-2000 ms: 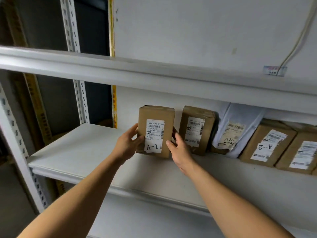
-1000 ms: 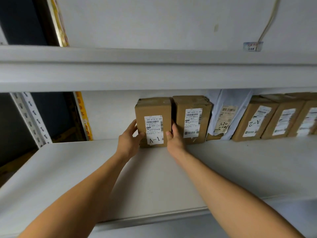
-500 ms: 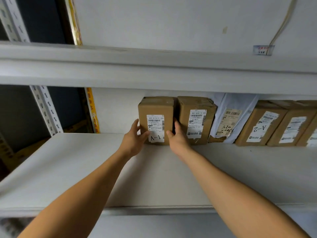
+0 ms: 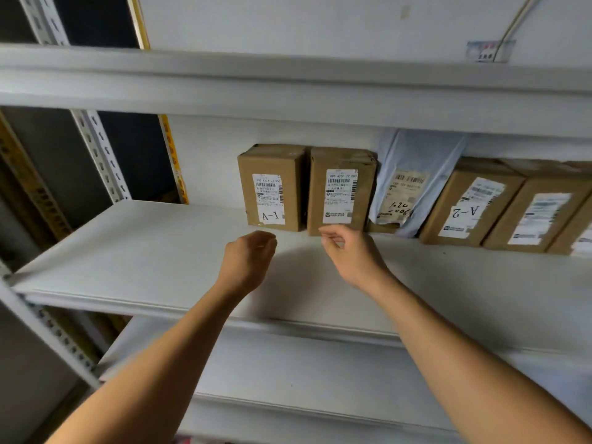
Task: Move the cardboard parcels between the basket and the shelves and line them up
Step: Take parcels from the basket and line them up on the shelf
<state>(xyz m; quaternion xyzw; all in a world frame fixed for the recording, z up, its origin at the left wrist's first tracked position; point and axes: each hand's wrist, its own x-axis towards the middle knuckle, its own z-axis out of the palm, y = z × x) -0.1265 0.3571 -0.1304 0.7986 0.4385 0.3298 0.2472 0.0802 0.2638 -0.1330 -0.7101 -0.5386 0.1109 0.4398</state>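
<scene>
A cardboard parcel labelled A-1 (image 4: 270, 187) stands upright at the back of the middle shelf (image 4: 160, 248), at the left end of a row. Touching its right side is a second cardboard parcel (image 4: 341, 190). Further right come a white plastic mailer (image 4: 413, 174), a parcel labelled A-2 (image 4: 469, 203) and more cardboard parcels (image 4: 541, 216). My left hand (image 4: 248, 262) hovers just in front of the A-1 parcel, fingers loosely curled, holding nothing. My right hand (image 4: 350, 251) hangs before the second parcel, fingers also loosely curled and empty.
An upper shelf (image 4: 288, 88) hangs low over the row. A perforated metal upright (image 4: 102, 155) stands at the left, with dark space behind it. A lower shelf (image 4: 288, 363) lies beneath my arms. A cable (image 4: 515, 20) runs down the wall at top right.
Both hands pushed the A-1 parcel back against the wall beside the second parcel, then let go of it and drew back toward me.
</scene>
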